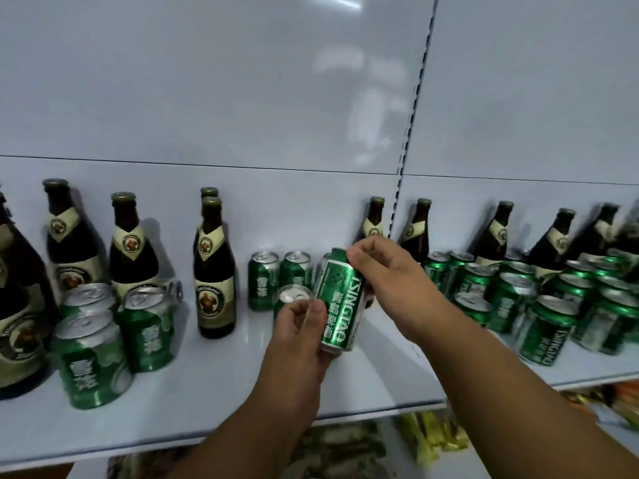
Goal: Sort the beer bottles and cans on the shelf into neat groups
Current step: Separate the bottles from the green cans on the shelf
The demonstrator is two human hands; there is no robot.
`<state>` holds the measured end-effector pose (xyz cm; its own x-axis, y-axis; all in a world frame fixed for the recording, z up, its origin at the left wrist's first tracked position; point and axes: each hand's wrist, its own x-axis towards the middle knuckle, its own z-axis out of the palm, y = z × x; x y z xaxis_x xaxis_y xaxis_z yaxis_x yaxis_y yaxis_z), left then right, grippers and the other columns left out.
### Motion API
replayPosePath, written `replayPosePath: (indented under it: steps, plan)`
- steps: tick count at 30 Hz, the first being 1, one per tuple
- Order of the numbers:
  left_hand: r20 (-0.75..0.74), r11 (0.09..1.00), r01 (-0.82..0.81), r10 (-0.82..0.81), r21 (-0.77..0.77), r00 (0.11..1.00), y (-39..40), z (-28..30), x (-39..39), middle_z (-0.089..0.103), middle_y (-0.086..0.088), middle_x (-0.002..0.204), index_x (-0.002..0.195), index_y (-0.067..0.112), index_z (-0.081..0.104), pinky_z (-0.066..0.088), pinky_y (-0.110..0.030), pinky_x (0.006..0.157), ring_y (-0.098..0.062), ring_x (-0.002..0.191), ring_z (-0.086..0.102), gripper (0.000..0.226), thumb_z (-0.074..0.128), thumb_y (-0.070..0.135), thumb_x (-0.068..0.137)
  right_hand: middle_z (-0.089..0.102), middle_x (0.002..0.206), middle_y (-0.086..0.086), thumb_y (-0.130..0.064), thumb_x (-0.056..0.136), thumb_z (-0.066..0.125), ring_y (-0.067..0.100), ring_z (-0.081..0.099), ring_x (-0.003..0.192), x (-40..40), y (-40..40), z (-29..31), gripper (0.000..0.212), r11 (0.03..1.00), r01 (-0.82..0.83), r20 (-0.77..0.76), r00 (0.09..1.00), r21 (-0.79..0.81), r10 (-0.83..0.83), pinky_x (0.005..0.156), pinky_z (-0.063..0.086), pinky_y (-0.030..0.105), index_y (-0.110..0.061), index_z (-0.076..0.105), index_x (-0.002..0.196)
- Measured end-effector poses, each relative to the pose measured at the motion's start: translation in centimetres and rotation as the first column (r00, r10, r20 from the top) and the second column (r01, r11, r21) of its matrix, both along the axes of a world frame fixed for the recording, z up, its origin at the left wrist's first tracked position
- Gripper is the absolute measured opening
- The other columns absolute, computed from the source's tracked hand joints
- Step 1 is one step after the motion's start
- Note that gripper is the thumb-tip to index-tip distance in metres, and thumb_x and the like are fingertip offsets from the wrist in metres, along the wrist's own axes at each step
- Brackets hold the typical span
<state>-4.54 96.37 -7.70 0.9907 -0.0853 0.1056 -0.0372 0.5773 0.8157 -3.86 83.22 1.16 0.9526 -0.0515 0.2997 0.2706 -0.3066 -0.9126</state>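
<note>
Far-right cans [615, 271] blurred; leftmost bottle [17, 305] cropped by frame edge.

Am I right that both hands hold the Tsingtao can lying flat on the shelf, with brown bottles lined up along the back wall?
Not quite: in the head view the Tsingtao can is not lying flat on the shelf. It is held nearly upright, lifted above it, the left hand at its lower part and the right hand at its top. The brown bottles do line the back wall.

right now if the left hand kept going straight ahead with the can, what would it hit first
Probably the can standing just behind the left hand and the held Tsingtao can; depth is unclear.
</note>
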Motion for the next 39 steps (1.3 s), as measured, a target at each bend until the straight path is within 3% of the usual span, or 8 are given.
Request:
replayPosePath:
  steps: [6,14,18,23,27,32,36,39]
  plan:
    - [-0.009,0.992,0.122,-0.121,0.034,0.993,-11.8,-0.1,-0.9,0.073,-0.007,0.09,0.111,0.008,0.055,0.054,-0.043,0.075,-0.021,0.079,0.069,0.046,0.061,0.04,0.078,0.064,0.089,0.018,-0.043,0.093,0.06,0.018,0.055,0.069,-2.0,-12.1,-0.6,0.022,0.992,0.101,0.018,0.995,-0.073,-0.1,0.067,0.05,0.042,-0.022,0.061,0.086]
    - [-0.132,0.942,0.268,-0.245,0.202,0.96,-28.3,-2.3,-3.3,0.066,-0.015,0.114,0.109,0.028,0.064,0.047,-0.067,0.095,-0.047,0.112,0.058,0.068,0.075,0.075,0.061,0.056,0.075,0.005,-0.034,0.089,0.069,0.007,0.048,0.057,-5.4,-28.4,-1.4,0.02,0.947,0.274,-0.006,0.96,-0.165,-0.279,0.053,0.042,0.019,-0.014,0.063,0.088]
    - [-0.109,0.901,0.304,-0.284,0.309,0.953,-33.3,-2.8,-3.2,0.072,0.008,0.106,0.109,0.036,0.062,0.05,-0.056,0.097,-0.023,0.105,0.067,0.046,0.075,0.06,0.072,0.053,0.065,-0.006,-0.032,0.09,0.068,0.007,0.047,0.048,-6.8,-33.3,-2.2,0.017,0.902,0.374,0.046,0.927,-0.217,-0.373,0.047,0.041,0.019,-0.017,0.061,0.087]
    - [-0.094,0.816,0.384,-0.383,0.433,0.919,-37.6,-3.3,-3.5,0.071,0.02,0.102,0.114,0.041,0.061,0.053,-0.032,0.088,-0.001,0.096,0.068,0.028,0.07,0.033,0.089,0.063,0.078,0.002,-0.043,0.087,0.068,0.025,0.056,0.062,-7.8,-37.4,-3.3,0.015,0.796,0.501,0.094,0.86,-0.34,-0.501,0.06,0.053,0.042,-0.03,0.059,0.087]
    - [0.121,0.684,0.167,-0.353,0.71,0.928,-40.3,-3.6,-3.0,0.064,0.026,0.116,0.125,0.042,0.056,0.051,-0.028,0.092,0.007,0.105,0.06,0.039,0.069,0.034,0.09,0.065,0.086,0.0,-0.042,0.088,0.067,0.015,0.056,0.064,-7.6,-39.4,-3.5,0.015,0.741,0.489,0.104,0.859,-0.46,-0.502,0.06,0.051,0.036,-0.031,0.057,0.09]
    - [0.237,0.528,-0.091,-0.217,0.844,0.947,-41.9,-4.6,-3.1,0.045,0.009,0.147,0.153,0.028,0.024,0.041,-0.032,0.108,-0.013,0.134,0.045,0.075,0.065,0.033,0.091,0.059,0.084,-0.006,-0.038,0.088,0.068,0.014,0.054,0.071,-6.1,-41.4,-3.9,0.022,0.73,0.368,0.12,0.921,-0.576,-0.37,0.063,0.046,0.033,-0.023,0.053,0.091]
    - [0.276,0.425,-0.211,-0.097,0.88,0.956,-43.1,-4.3,-2.7,0.055,0.008,0.138,0.151,0.031,0.028,0.047,-0.03,0.094,-0.015,0.123,0.056,0.067,0.061,0.04,0.093,0.051,0.077,-0.001,-0.037,0.088,0.067,0.014,0.04,0.064,-3.6,-43.1,-4.2,0.029,0.734,0.273,0.163,0.962,-0.622,-0.219,0.059,0.037,0.034,-0.019,0.044,0.083]
    - [0.352,0.223,-0.334,-0.043,0.916,0.935,-43.3,-3.9,-2.8,0.068,0.01,0.115,0.135,0.033,0.046,0.052,-0.028,0.079,-0.015,0.101,0.066,0.047,0.056,0.049,0.092,0.052,0.077,-0.001,-0.041,0.088,0.064,0.017,0.046,0.066,-2.0,-44.2,-4.3,0.029,0.708,0.178,0.139,0.984,-0.684,-0.114,0.06,0.042,0.037,-0.023,0.043,0.08]
